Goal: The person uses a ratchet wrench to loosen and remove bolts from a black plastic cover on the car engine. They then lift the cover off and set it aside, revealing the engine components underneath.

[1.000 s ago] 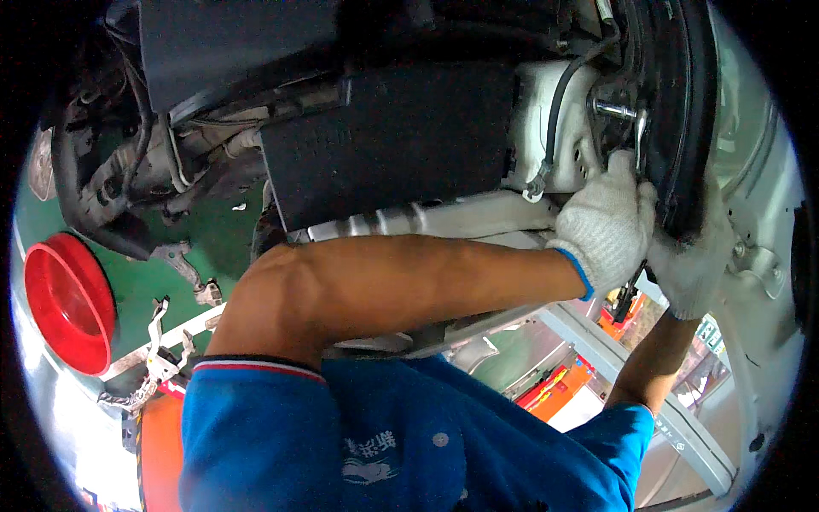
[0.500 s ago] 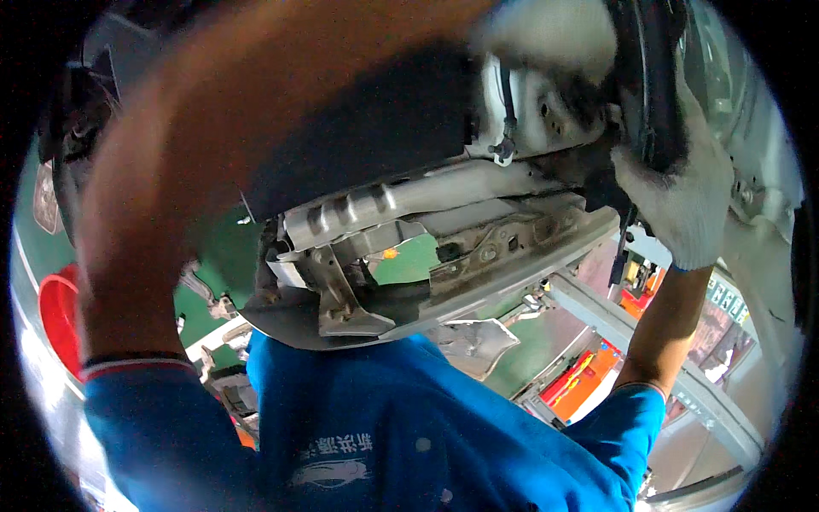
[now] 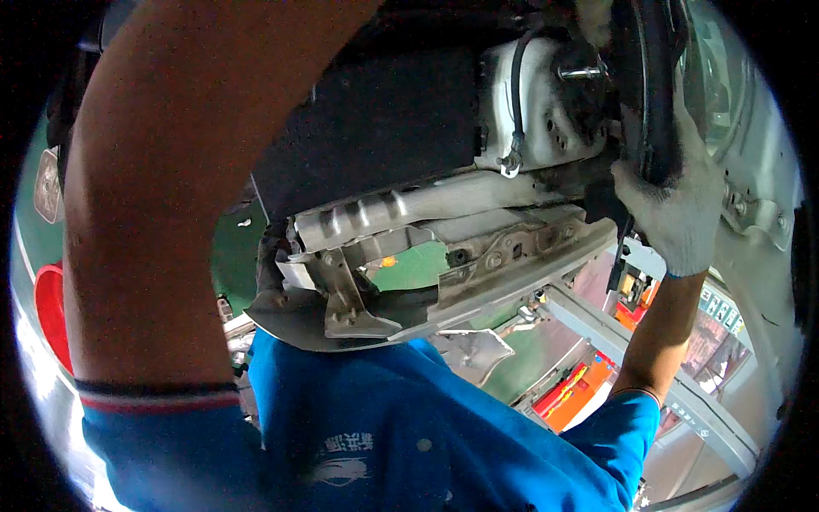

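Note:
My right hand (image 3: 678, 205), in a whitish knit glove, is closed round the lower part of a long black curved car part (image 3: 650, 94). Its thumb shows on the near side; the other fingers run behind. A clear, glassy surface (image 3: 715, 94) lies just right of it. At the top edge, a gloved portion of my left hand (image 3: 593, 21) shows beside the black part, its fingers hidden. A shiny metal rod (image 3: 580, 74) sticks out below that glove; what it belongs to is unclear. Left of it, a black cable (image 3: 517, 102) hangs over a pale metal panel (image 3: 539, 119).
A silver crossbeam (image 3: 426, 198) and a bumper-like metal piece (image 3: 503, 264) lie across the middle, close to my chest. A large black panel (image 3: 375, 119) fills the upper middle. Below are a grey frame rail (image 3: 589, 316), an orange box (image 3: 580, 397) and a red bucket (image 3: 53, 316).
My left hand has moved right and up toward the black part, uncovering the pale panel, cable and metal rod. My right hand keeps its hold almost unchanged.

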Action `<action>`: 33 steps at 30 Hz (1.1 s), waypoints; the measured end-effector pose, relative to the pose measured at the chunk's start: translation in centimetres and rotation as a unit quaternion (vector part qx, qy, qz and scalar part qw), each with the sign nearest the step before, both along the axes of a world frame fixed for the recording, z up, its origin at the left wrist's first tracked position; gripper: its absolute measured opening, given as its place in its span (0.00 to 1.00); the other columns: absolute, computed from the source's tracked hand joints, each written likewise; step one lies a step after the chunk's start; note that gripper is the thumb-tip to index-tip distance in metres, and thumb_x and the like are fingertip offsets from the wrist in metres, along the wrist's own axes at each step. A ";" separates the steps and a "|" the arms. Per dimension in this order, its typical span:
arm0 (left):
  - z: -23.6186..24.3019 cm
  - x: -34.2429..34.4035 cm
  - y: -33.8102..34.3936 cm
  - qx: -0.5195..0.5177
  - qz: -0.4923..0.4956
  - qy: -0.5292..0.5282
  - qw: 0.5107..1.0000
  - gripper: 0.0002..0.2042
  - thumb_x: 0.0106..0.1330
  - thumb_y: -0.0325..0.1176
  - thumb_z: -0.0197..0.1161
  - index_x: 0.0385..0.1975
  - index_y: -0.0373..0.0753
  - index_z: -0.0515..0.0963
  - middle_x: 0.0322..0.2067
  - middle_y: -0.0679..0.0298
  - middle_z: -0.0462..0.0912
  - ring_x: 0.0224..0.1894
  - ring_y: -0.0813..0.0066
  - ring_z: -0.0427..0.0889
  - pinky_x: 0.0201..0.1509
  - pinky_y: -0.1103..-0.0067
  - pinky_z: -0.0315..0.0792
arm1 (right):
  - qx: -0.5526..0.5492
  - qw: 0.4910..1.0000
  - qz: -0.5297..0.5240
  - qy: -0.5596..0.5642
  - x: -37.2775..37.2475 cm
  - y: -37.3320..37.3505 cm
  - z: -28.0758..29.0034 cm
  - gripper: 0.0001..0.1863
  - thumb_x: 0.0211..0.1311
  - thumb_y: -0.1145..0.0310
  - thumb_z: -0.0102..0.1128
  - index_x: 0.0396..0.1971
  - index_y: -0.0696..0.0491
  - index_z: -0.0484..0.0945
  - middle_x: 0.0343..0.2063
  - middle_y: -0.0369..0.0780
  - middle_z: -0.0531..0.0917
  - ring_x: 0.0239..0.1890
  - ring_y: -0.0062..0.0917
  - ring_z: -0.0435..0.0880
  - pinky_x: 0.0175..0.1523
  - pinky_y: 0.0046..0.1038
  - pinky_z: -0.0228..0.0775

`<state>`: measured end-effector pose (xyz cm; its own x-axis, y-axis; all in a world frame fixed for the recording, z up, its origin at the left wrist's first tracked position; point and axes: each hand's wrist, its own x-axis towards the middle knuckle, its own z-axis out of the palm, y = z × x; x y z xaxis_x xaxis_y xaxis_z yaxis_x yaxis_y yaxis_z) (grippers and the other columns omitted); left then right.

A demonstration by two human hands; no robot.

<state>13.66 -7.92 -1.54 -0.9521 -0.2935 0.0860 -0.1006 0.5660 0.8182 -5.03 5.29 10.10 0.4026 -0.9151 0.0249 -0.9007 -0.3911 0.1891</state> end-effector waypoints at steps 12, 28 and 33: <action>-0.2 -11.2 15.4 0.447 0.515 0.278 0.676 0.15 0.67 0.38 0.61 0.46 0.32 0.77 0.36 0.43 0.86 0.42 0.40 0.85 0.48 0.51 0.78 | 0.022 0.999 -0.023 -0.010 1.1 0.0 0.5 0.35 0.54 0.63 0.75 0.62 0.57 0.75 0.43 0.48 0.86 0.44 0.36 0.88 0.51 0.34 0.79; -1.0 -8.9 13.7 0.192 0.587 0.165 0.769 0.16 0.73 0.40 0.56 0.48 0.31 0.75 0.35 0.40 0.83 0.41 0.43 0.84 0.48 0.55 0.78 | 0.008 0.998 -0.021 -0.052 -0.1 0.0 -0.2 0.36 0.49 0.69 0.73 0.63 0.55 0.75 0.42 0.47 0.86 0.41 0.38 0.87 0.50 0.35 0.79; -2.2 -9.4 13.8 0.318 0.458 0.223 0.799 0.18 0.73 0.41 0.54 0.46 0.30 0.77 0.35 0.37 0.84 0.41 0.36 0.84 0.49 0.54 0.78 | 0.014 0.999 -0.029 -0.021 0.5 0.2 0.0 0.34 0.52 0.66 0.75 0.61 0.55 0.76 0.45 0.48 0.86 0.43 0.39 0.88 0.51 0.36 0.79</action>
<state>4.21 5.92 -3.73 -0.2277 -0.9699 -0.0865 0.1480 -0.1223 0.9814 -4.57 5.51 10.14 0.3489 -0.9370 0.0156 -0.9287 -0.3434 0.1402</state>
